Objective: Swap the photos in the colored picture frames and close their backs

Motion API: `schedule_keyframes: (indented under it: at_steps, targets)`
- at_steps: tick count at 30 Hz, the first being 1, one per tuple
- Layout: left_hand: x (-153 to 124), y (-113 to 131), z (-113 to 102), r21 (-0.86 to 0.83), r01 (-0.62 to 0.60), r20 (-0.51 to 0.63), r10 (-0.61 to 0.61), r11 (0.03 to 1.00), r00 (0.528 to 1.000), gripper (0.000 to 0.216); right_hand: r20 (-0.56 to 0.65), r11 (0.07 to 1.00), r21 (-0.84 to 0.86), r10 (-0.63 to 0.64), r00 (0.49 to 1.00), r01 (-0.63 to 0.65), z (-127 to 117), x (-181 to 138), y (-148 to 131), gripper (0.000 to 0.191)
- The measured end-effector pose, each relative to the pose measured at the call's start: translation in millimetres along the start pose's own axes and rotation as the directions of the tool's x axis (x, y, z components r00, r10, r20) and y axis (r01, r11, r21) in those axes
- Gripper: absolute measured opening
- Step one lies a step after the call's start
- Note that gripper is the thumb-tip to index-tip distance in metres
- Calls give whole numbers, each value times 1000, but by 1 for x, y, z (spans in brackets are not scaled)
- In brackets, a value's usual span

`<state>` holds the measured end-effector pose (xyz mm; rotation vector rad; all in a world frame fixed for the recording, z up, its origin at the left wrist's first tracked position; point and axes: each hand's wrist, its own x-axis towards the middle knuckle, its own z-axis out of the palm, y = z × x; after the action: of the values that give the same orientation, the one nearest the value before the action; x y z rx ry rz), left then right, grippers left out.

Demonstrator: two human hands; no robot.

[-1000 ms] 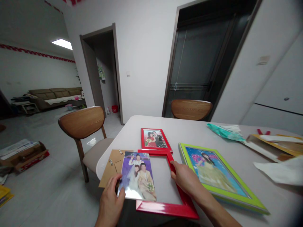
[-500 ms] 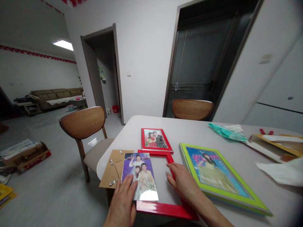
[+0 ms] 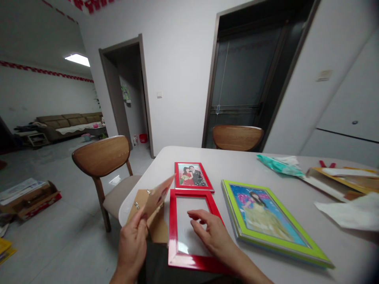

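My left hand (image 3: 132, 240) grips the photo (image 3: 158, 195) by its near edge. The photo is raised and tilted, almost edge-on to me, above the brown backing board (image 3: 159, 229) with metal clips. Over the red picture frame (image 3: 173, 232) hovers my right hand (image 3: 212, 232), fingers loosely curled, thumb and forefinger apart, holding nothing. Whether it touches the frame I cannot tell. The frame lies flat beside the board, with the white surface showing inside it. Just behind it lies a smaller red framed photo (image 3: 194, 176) of a couple.
To the right lies a large green framed picture (image 3: 310, 246). Beyond it are a teal plastic wrapper (image 3: 280, 165), an opened yellow-edged package (image 3: 334, 181) and white paper (image 3: 352, 213). Wooden chairs (image 3: 102, 154) stand left of and behind the white table (image 3: 233, 163).
My left hand has lifted the photo off the red frame and tilted it up to the left. My right hand has moved from the frame's right side over its opening.
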<state>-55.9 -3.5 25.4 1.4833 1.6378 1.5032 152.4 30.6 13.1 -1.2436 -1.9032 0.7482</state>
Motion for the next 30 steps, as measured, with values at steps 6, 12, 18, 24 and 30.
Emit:
schedule_keyframes:
  at_steps: [6, 12, 18, 24, 30]
  targets:
    - [-16, 17, 36, -629, 299, 141, -272, 718, 952, 44, 120, 664, 675, 331, 936, -322, 20, 5, 5, 40]
    - [-28, 4, 65, -718, 401, 303, -263, 568, 916, 51, -62, 302, 946, 532, 844, -121, -6, 17, 12, 28]
    - [-20, -10, 52, -207, 192, 277, -130, 959, 952, 43, 58, 530, 764, 513, 856, -369, -36, 27, 31, 30]
    - [-31, -7, 57, 239, -142, 477, 11, 961, 879, 47, 145, 610, 656, 475, 868, -444, -28, 32, 34, 38]
    - [-30, -5, 55, 324, -223, 561, 3, 919, 828, 54, 51, 680, 590, 508, 860, -436, -26, 42, 47, 43]
